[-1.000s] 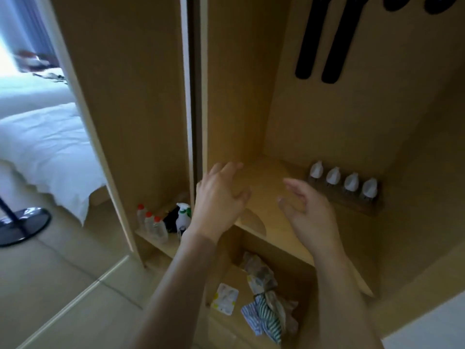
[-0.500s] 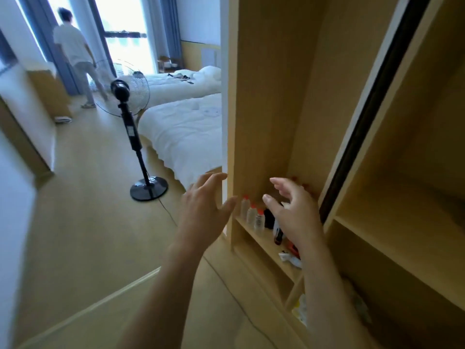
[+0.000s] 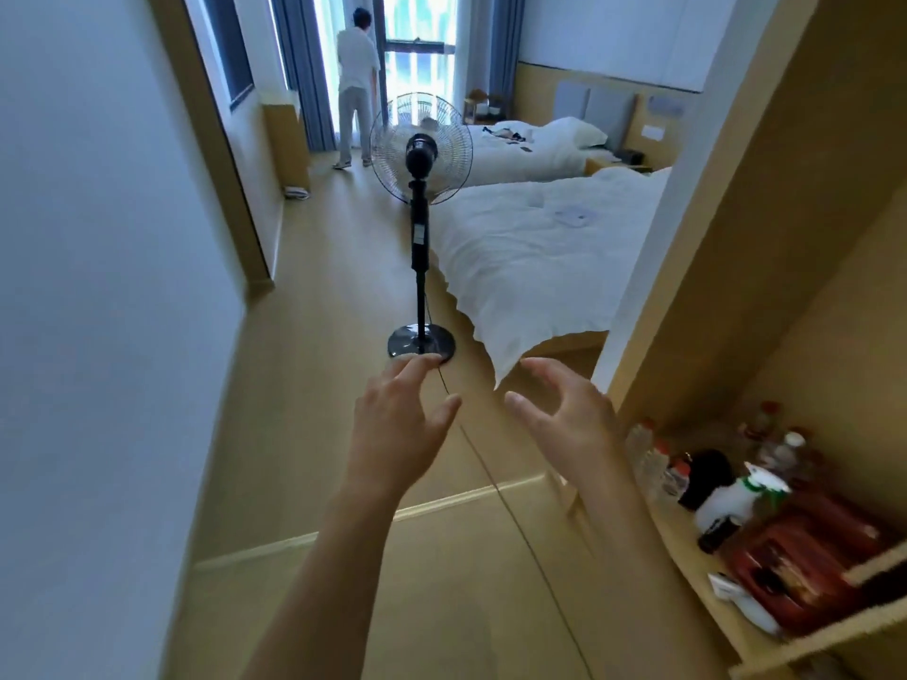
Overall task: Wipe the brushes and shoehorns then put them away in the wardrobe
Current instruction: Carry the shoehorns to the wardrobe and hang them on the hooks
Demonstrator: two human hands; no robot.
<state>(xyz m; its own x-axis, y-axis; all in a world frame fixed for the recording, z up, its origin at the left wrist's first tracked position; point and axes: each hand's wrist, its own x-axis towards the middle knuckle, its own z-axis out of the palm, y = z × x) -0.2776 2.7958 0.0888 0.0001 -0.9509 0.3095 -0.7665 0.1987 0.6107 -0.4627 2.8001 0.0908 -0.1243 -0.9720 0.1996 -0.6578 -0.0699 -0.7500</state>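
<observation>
While both arms reach out over the floor (image 3: 304, 385), neither hand holds anything. At the far left stands a pale wall (image 3: 98, 287), with a wood-framed doorway (image 3: 216, 139) behind it. Farther back, a person (image 3: 356, 85) in light clothes stands facing the window (image 3: 417, 22), between blue curtains (image 3: 304, 66). A fan (image 3: 421, 149) on a black pole stands on the floor just beside the near bed (image 3: 540, 247), its round base just beyond the fingertips of the left hand (image 3: 397, 429) as the camera sees it. That hand is raised, its fingers straight and loosely spread, gripping nothing. A thin cord (image 3: 495, 488) runs from the fan's base across the floor, between the two hands. The right hand (image 3: 564, 424) is up at the same height, fingers spread and slightly bent, also free. Behind the near bed lies a second bed (image 3: 530, 144), both in white covers. At the right is the wardrobe (image 3: 736, 238), its low shelf (image 3: 687, 542) crowded with small red-capped bottles (image 3: 657, 458), a white spray bottle (image 3: 731, 498) and red packs (image 3: 805, 552), all blurred. No brush or shoehorn can be made out here.
</observation>
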